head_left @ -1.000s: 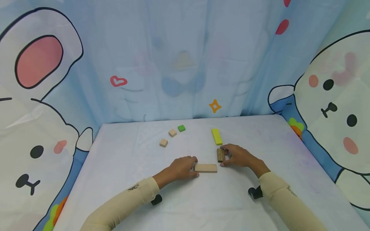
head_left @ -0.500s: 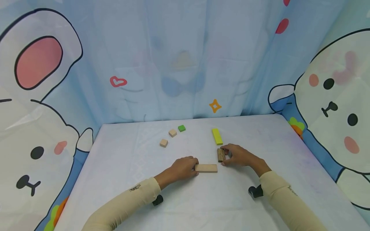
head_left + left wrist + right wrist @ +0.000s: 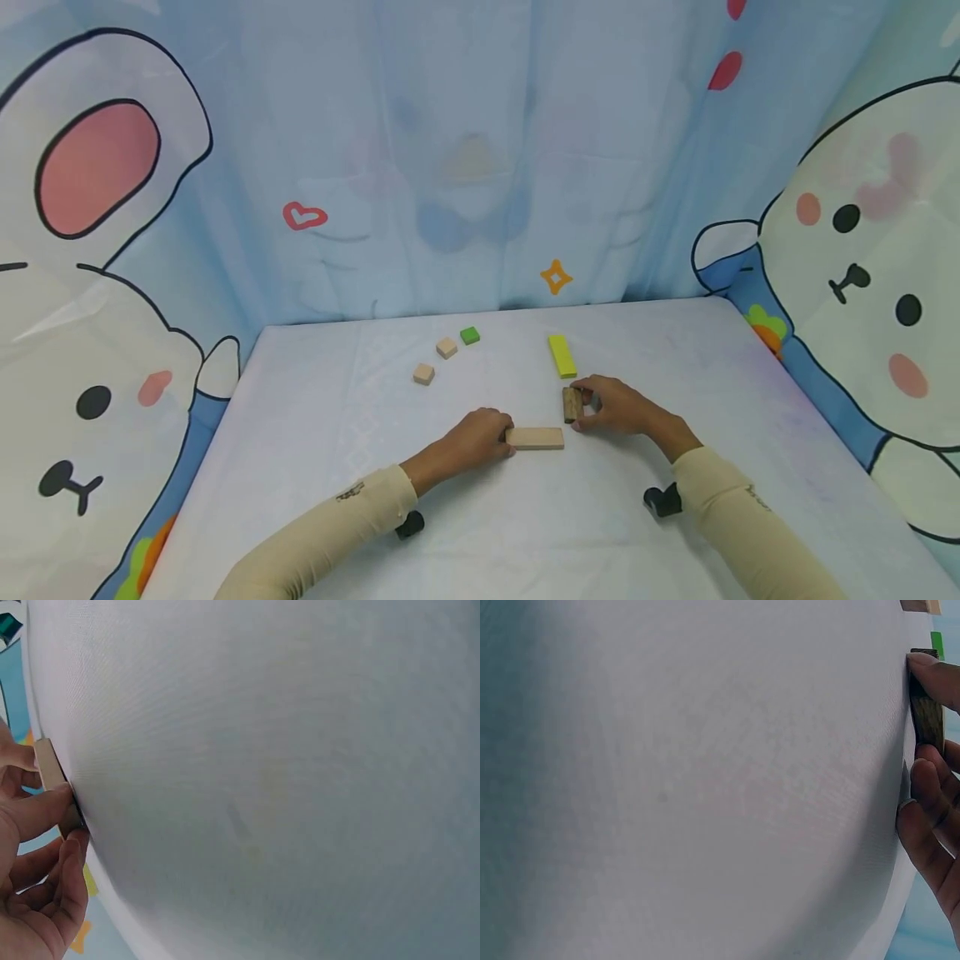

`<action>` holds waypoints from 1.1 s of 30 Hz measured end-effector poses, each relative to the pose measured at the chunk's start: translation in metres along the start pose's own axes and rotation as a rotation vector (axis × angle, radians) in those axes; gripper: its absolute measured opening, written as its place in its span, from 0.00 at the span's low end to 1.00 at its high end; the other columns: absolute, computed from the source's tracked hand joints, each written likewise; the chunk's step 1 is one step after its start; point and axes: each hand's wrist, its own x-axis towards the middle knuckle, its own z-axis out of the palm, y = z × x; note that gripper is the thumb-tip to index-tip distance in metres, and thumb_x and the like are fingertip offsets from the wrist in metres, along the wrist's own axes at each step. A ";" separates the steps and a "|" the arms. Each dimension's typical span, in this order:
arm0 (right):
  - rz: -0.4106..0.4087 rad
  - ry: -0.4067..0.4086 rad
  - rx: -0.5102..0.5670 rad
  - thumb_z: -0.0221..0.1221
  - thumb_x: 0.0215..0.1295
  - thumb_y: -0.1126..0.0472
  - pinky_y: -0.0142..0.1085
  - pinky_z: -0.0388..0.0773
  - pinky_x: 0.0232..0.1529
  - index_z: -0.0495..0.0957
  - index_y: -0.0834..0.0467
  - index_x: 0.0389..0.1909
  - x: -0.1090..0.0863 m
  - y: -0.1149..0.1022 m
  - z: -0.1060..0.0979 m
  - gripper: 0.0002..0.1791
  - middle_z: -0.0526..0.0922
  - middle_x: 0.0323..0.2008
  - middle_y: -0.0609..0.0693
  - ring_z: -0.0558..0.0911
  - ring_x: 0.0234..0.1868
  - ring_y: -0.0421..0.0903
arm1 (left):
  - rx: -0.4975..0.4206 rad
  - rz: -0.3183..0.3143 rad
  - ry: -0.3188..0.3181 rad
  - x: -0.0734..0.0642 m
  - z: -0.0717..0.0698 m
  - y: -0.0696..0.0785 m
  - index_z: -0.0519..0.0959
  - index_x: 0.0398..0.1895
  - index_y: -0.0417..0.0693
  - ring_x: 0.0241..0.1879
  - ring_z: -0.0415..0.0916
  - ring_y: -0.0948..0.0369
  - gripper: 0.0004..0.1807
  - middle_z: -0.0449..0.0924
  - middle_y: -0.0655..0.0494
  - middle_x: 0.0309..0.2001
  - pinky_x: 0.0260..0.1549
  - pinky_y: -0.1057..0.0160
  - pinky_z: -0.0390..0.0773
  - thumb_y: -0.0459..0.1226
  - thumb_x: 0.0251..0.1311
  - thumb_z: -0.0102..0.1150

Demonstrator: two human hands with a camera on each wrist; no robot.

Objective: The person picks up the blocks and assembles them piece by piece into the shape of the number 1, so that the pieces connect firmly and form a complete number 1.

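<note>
My left hand (image 3: 477, 437) pinches the left end of a light wooden block (image 3: 536, 438), which lies flat and lengthwise across the white-covered table. Just behind that block's right end, a dark brown wooden block (image 3: 571, 405) stands between the thumb and fingers of my right hand (image 3: 617, 407). The right wrist view shows the brown block (image 3: 928, 716) pinched at its two ends. In the left wrist view, fingers partly cover a block (image 3: 49, 766) at the left edge. A small gap separates the light and brown blocks.
Behind the brown block lies a long yellow block (image 3: 562, 357). Farther left are a green block (image 3: 469, 335) and two small light cubes, one nearer (image 3: 423, 374) and one farther back (image 3: 446, 347). A printed curtain (image 3: 480, 167) hangs behind the table.
The left thumb and fingers have closed in on the end of the light block. The right hand keeps its hold on the brown block, and the other blocks stay put.
</note>
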 end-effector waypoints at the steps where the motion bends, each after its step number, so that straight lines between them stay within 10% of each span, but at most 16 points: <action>1: 0.000 0.001 0.002 0.75 0.53 0.51 0.40 0.72 0.45 0.72 0.65 0.65 0.000 0.000 0.001 0.41 0.78 0.42 0.49 0.73 0.42 0.46 | -0.009 0.001 0.002 0.000 0.000 0.000 0.83 0.46 0.43 0.29 0.69 0.69 0.14 0.80 0.60 0.32 0.30 0.72 0.70 0.41 0.61 0.70; 33: -0.045 0.027 0.071 0.75 0.53 0.55 0.36 0.71 0.35 0.70 0.64 0.66 0.000 -0.005 0.003 0.41 0.76 0.39 0.49 0.72 0.36 0.44 | -0.200 0.059 0.054 -0.008 -0.004 -0.016 0.83 0.47 0.41 0.31 0.72 0.71 0.17 0.81 0.60 0.32 0.35 0.73 0.74 0.41 0.59 0.71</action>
